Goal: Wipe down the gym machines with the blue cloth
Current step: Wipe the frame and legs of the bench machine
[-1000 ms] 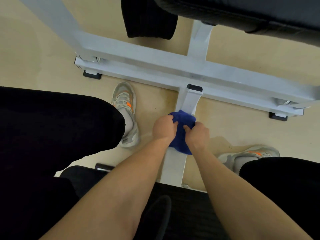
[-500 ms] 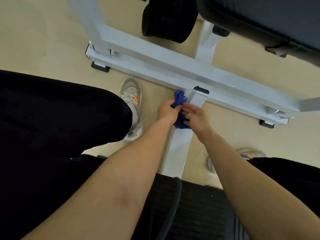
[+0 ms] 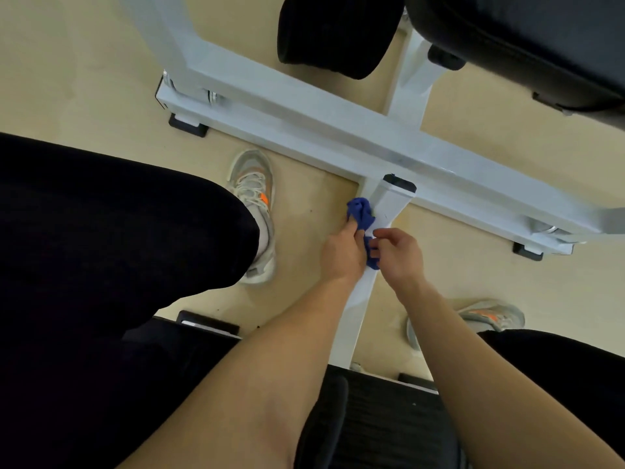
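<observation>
Blue cloth (image 3: 361, 213) was bunched against the left side of the white frame bar (image 3: 389, 206), near its black end cap (image 3: 399, 184). It was gripped by the left hand (image 3: 341, 253). The right hand (image 3: 397, 253), just beside it, was curled, fingertips pinching the cloth's lower edge.

left hand (image 3: 343, 253) has the blue cloth (image 3: 361, 214) bunched up against the machine's white floor bar (image 3: 389, 211), right hand (image 3: 399, 253) pinching its lower end, both feet on the floor.
</observation>
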A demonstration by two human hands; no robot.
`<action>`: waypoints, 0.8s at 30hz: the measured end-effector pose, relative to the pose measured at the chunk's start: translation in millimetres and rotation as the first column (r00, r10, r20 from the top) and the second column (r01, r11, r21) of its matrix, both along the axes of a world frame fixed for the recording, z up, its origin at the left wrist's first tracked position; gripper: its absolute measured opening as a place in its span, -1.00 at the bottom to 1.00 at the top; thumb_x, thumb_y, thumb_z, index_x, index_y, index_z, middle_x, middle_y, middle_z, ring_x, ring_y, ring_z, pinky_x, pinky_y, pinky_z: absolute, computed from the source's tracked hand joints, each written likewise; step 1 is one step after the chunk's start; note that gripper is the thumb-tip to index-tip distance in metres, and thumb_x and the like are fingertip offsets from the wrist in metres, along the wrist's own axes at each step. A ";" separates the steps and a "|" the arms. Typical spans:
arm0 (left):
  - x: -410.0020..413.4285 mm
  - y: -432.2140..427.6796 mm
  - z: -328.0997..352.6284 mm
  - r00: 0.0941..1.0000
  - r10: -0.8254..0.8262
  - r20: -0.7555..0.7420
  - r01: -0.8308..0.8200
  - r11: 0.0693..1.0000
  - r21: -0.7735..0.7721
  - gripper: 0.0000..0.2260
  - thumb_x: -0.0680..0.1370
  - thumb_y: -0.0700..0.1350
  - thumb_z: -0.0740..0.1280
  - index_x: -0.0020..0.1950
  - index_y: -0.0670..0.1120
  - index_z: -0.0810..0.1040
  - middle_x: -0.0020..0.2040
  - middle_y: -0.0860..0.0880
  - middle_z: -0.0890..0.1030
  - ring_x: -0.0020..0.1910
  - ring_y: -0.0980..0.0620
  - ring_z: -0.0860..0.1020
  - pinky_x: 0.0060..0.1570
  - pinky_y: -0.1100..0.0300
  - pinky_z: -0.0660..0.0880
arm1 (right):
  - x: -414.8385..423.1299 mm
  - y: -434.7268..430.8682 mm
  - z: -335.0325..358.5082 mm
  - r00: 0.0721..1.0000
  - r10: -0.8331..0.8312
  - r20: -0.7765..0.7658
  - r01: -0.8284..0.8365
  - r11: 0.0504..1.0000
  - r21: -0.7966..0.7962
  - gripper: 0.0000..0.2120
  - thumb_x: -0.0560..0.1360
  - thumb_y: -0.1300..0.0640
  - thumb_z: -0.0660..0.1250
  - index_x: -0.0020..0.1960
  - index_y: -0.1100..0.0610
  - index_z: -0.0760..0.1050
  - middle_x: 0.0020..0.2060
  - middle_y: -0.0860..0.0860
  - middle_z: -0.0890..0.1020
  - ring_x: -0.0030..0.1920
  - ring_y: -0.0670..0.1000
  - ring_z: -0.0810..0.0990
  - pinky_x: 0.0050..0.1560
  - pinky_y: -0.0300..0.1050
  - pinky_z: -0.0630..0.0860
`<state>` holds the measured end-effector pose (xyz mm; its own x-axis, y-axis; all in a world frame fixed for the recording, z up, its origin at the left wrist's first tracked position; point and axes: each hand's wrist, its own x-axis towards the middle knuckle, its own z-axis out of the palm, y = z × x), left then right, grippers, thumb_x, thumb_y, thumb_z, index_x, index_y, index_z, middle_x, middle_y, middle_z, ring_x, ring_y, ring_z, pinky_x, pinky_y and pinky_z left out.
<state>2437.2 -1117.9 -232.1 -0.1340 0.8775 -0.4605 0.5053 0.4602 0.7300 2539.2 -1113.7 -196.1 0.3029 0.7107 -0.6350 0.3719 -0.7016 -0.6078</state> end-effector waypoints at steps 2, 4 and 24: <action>0.8 22.9 -1.0 1.000 0.012 -0.018 -0.013 0.998 -0.057 -0.75 0.63 -0.13 0.17 0.26 -0.09 0.52 0.01 -0.18 0.63 -0.05 -0.23 0.56 -0.12 0.08 0.42 | -1.5 -1.5 -0.4 0.999 0.035 0.005 -0.035 0.999 0.011 -0.73 0.52 0.31 0.15 0.08 0.14 0.57 -0.10 0.07 0.69 -0.17 0.04 0.65 -0.17 -0.15 0.56; -4.2 45.0 -2.2 1.000 0.010 0.026 -0.008 0.995 -0.101 -0.78 0.64 -0.13 0.17 0.18 -0.15 0.54 0.03 -0.19 0.62 -0.01 -0.21 0.55 -0.14 0.13 0.34 | 0.9 -3.2 0.2 0.997 0.072 0.034 -0.072 0.997 0.010 -0.75 0.51 0.31 0.17 0.05 0.12 0.58 -0.12 0.06 0.69 -0.16 0.04 0.66 -0.13 -0.11 0.55; -18.6 13.6 5.9 0.991 -0.133 -0.027 0.123 0.965 -0.230 -0.80 0.65 -0.11 0.18 0.09 -0.16 0.55 0.03 -0.18 0.62 0.01 -0.19 0.57 -0.11 0.12 0.38 | 35.2 -44.2 -9.8 0.974 0.203 0.102 -0.185 0.969 -0.163 -0.64 0.55 0.15 0.23 0.33 0.07 0.49 0.13 0.05 0.63 0.06 0.09 0.63 0.15 -0.02 0.53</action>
<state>2418.6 -1104.3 -226.3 -0.0506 0.7614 -0.6463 0.5986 0.5411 0.5906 2574.4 -1157.9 -205.9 0.2477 0.6611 -0.7082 0.5721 -0.6898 -0.4438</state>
